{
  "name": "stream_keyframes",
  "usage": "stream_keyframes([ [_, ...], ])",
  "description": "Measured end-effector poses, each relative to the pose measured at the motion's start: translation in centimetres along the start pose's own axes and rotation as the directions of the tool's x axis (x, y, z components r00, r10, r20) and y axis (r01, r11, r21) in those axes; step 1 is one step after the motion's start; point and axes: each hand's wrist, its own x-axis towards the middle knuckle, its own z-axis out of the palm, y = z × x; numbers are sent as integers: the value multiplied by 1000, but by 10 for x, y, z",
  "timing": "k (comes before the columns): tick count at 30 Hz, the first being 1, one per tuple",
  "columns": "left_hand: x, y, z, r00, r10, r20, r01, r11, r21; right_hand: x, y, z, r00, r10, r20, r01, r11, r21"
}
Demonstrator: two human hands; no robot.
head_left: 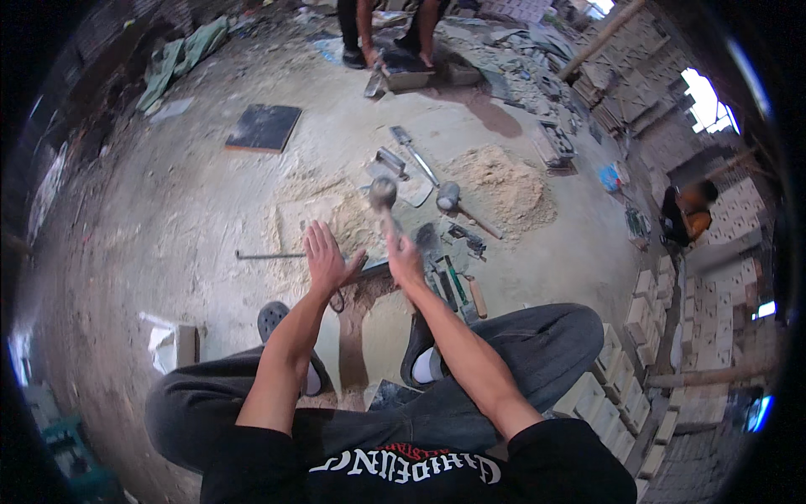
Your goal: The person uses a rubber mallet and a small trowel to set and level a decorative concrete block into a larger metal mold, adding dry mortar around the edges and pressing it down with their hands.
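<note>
Over dusty floor (197, 206), two hands (323, 259) (406, 264), two mallets (383, 193) (448, 196), one gripped

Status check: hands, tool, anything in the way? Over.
Left hand open near pale sand. Right hand gripping a round-headed tool, blurred, likely a mallet. Loose mallet and green-handled tool lie nearby, right side; neither hand touching them.

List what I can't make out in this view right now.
- Tool in the right hand, head view: its round end is blurred, and that hand hides part of its grip.
- Rod, head view: the left hand hides its right end.
- Left palm, head view: hidden by the back of the hand, so I cannot tell what it touches.
- Far person, head view: the top edge cuts off the upper body.
</note>
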Motion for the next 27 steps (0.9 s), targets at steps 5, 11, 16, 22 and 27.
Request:
stream_keyframes([
  [5, -12, 0, -3, 998, -64, -18, 64, 997, -40, -4, -31, -8, 988, -142, -66, 149, 981, 125],
  [11, -16, -8, 2, 998, -17, -58, 6, 983, -183, -4, -13, 8, 979, -103, 176, 142, 963, -229],
  [16, -26, -21, -2, 997, -54, -48, 44, 979, -200, 3, -51, 14, 976, -212, 49, 210, 977, 41],
  [22, -20, 15, -13, 946, -219, 238, 244, 967, -79, 44, -8, 19, 967, -206, 150, 247, 901, -356],
  [27, -28, -4, -35, 795, -437, 421, 486, 874, -12, 19, -63, 35, 979, -164, 122, 174, 981, -80],
])
